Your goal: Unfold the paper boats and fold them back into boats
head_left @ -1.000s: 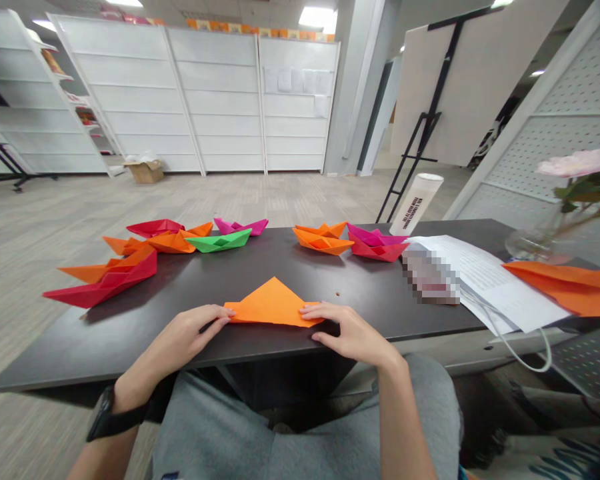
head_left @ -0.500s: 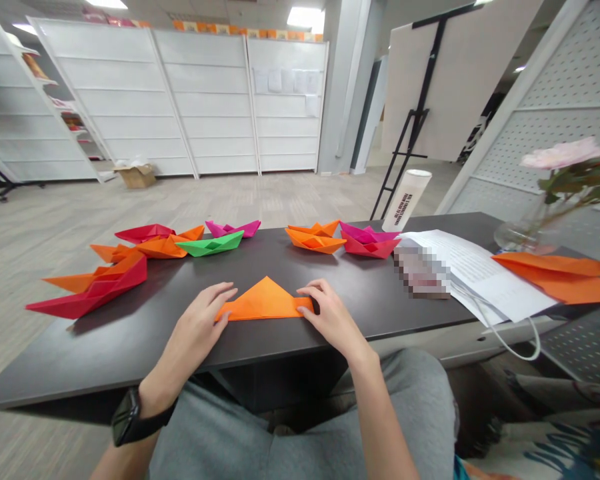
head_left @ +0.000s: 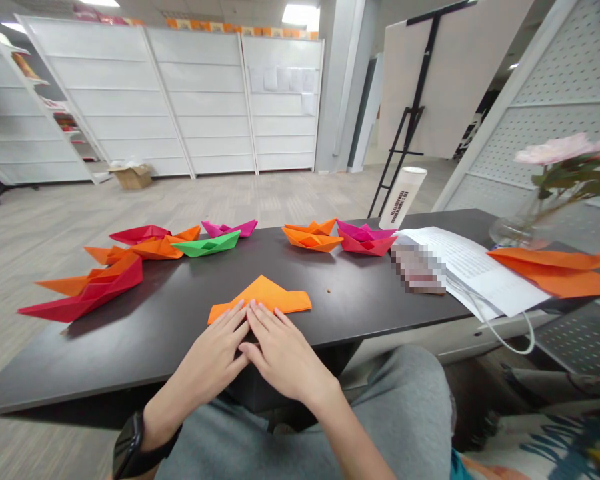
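Observation:
A folded orange paper (head_left: 267,297), triangular with a strip along its base, lies flat near the front edge of the dark table (head_left: 145,333). My left hand (head_left: 215,353) and my right hand (head_left: 280,350) lie side by side at its near edge. Their fingers are stretched out flat and their tips press on the fold's bottom strip. Neither hand grips anything. A black watch sits on my left wrist.
Several finished paper boats in red, orange, green and pink (head_left: 207,245) stand across the table's back and left. Printed sheets (head_left: 473,270), orange paper (head_left: 555,273) and a flower vase (head_left: 517,230) lie right. A white tube (head_left: 403,198) stands behind.
Both hands have slid inward from the paper's outer corners to meet at the middle of its near edge. The fold now lies slightly turned.

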Available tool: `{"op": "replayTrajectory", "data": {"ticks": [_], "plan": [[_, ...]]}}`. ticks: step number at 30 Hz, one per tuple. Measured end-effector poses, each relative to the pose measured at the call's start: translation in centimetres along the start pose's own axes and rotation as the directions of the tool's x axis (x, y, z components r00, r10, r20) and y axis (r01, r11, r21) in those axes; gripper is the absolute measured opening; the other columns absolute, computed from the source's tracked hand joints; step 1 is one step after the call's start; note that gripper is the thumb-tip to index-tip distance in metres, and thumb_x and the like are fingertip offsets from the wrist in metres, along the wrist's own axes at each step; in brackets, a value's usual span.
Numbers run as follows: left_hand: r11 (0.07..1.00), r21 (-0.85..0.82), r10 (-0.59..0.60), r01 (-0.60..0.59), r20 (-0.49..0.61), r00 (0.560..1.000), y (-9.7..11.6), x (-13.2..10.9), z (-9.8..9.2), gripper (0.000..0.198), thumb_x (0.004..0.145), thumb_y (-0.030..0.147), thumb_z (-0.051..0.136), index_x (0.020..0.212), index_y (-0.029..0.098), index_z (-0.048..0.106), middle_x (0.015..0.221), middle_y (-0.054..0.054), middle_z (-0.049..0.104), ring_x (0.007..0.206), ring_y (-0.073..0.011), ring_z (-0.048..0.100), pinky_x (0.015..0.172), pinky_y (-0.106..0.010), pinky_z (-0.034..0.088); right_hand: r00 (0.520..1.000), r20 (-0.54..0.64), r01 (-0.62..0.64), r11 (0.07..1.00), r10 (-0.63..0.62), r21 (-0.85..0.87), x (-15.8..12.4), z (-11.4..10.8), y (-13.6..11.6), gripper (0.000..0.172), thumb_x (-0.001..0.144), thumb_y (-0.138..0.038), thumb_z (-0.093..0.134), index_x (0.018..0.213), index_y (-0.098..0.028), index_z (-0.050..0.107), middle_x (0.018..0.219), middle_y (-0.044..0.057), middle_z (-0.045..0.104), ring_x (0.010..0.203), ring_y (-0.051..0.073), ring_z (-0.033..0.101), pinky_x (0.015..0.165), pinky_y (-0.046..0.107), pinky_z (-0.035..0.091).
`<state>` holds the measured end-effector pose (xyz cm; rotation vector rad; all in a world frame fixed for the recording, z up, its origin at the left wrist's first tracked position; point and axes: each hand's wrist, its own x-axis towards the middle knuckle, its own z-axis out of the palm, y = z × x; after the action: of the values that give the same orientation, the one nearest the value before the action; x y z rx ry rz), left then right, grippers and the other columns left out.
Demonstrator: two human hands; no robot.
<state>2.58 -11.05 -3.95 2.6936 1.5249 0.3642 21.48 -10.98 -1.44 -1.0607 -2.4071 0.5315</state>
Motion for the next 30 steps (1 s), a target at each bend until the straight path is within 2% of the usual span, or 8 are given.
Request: {"op": "replayTrajectory", "data": {"ticks": [4, 8, 14, 17, 20, 22, 26, 30], "plan": [[1.000, -0.004, 0.008, -0.008, -0.009, 1.000, 0.0, 0.0, -0.6, 0.066, 0.094, 0.052, 0.050, 0.150, 0.018, 0.038, 0.155, -0.012, 0.039, 0.143, -0.0278, 0.039, 0.117, -0.045, 0.034, 0.984, 0.103, -0.143, 0.989, 0.147, -0.039, -1.4, -2.5, 2.0, 0.059, 0.098, -0.041, 0.049, 0.148, -0.011, 0.040, 0.157, 0.012, 0.033, 0.147, 0.024, 0.030, 0.122, 0.049, 0.019], [1.000, 0.002, -0.027, 0.027, 0.039, 0.999, -0.8, -0.7, -1.4, 0.063, 0.097, 0.052, 0.045, 0.149, 0.018, 0.041, 0.156, -0.009, 0.038, 0.142, -0.0262, 0.039, 0.118, -0.045, 0.033, 0.963, 0.134, -0.232, 0.972, 0.235, -0.038, -2.6, -4.9, 3.7, 0.055, 0.097, -0.035, 0.051, 0.148, -0.018, 0.041, 0.156, 0.008, 0.036, 0.146, 0.022, 0.032, 0.122, 0.051, 0.016], [0.989, 0.053, -0.147, 0.142, 0.119, 0.982, -4.0, -3.8, -3.0, 0.057, 0.099, 0.050, 0.037, 0.146, 0.020, 0.045, 0.151, -0.006, 0.046, 0.141, -0.0270, 0.041, 0.117, -0.050, 0.033, 0.963, 0.115, -0.248, 0.969, 0.246, 0.007, -3.0, -5.1, 4.3, 0.051, 0.097, -0.037, 0.052, 0.145, -0.023, 0.046, 0.155, 0.006, 0.040, 0.144, 0.023, 0.035, 0.121, 0.053, 0.015], [0.983, 0.077, -0.174, 0.168, 0.093, 0.980, -4.9, -4.3, -3.9, 0.054, 0.099, 0.053, 0.036, 0.134, 0.020, 0.060, 0.147, -0.008, 0.052, 0.139, -0.0291, 0.044, 0.114, -0.050, 0.037, 0.964, 0.114, -0.244, 0.970, 0.242, 0.006, -2.9, -5.0, 4.3, 0.048, 0.097, -0.037, 0.052, 0.143, -0.023, 0.049, 0.154, 0.006, 0.042, 0.143, 0.023, 0.037, 0.120, 0.054, 0.018], [0.981, 0.106, -0.167, 0.164, 0.013, 0.986, -4.7, -2.2, -4.9, 0.055, 0.098, 0.054, 0.034, 0.111, 0.016, 0.072, 0.140, -0.015, 0.059, 0.132, -0.0325, 0.052, 0.110, -0.050, 0.042, 0.966, 0.099, -0.240, 0.971, 0.240, -0.011, -2.7, -5.0, 4.3, 0.044, 0.097, -0.038, 0.053, 0.138, -0.023, 0.054, 0.152, 0.007, 0.046, 0.140, 0.025, 0.042, 0.119, 0.054, 0.022], [0.978, 0.113, -0.173, 0.173, -0.015, 0.985, -4.3, 0.7, -5.4, 0.053, 0.098, 0.051, 0.036, 0.119, 0.013, 0.067, 0.133, -0.018, 0.063, 0.122, -0.0324, 0.059, 0.105, -0.048, 0.045, 0.966, 0.089, -0.241, 0.970, 0.243, -0.029, -2.5, -5.1, 4.2, 0.041, 0.096, -0.037, 0.054, 0.135, -0.024, 0.057, 0.149, 0.007, 0.049, 0.137, 0.026, 0.045, 0.117, 0.054, 0.025], [0.999, 0.007, -0.046, 0.046, 0.169, 0.985, -4.7, 6.9, -5.5, 0.060, 0.089, 0.057, 0.054, 0.131, 0.014, 0.059, 0.132, -0.017, 0.063, 0.121, -0.0332, 0.060, 0.104, -0.044, 0.045, 0.967, 0.076, -0.238, 0.970, 0.242, -0.054, -2.4, -5.1, 4.0, 0.036, 0.096, -0.035, 0.054, 0.131, -0.024, 0.060, 0.146, 0.006, 0.053, 0.134, 0.025, 0.047, 0.115, 0.052, 0.027], [0.950, -0.298, 0.170, -0.098, 0.228, 0.959, -6.7, 9.9, -4.2, 0.066, 0.082, 0.054, 0.067, 0.136, 0.020, 0.052, 0.141, -0.013, 0.056, 0.130, -0.0300, 0.052, 0.111, -0.042, 0.038, 0.974, 0.041, -0.220, 0.974, 0.222, -0.056, -2.3, -5.4, 4.0, 0.029, 0.096, -0.033, 0.056, 0.123, -0.024, 0.064, 0.137, 0.005, 0.061, 0.125, 0.024, 0.054, 0.112, 0.047, 0.032]]}}
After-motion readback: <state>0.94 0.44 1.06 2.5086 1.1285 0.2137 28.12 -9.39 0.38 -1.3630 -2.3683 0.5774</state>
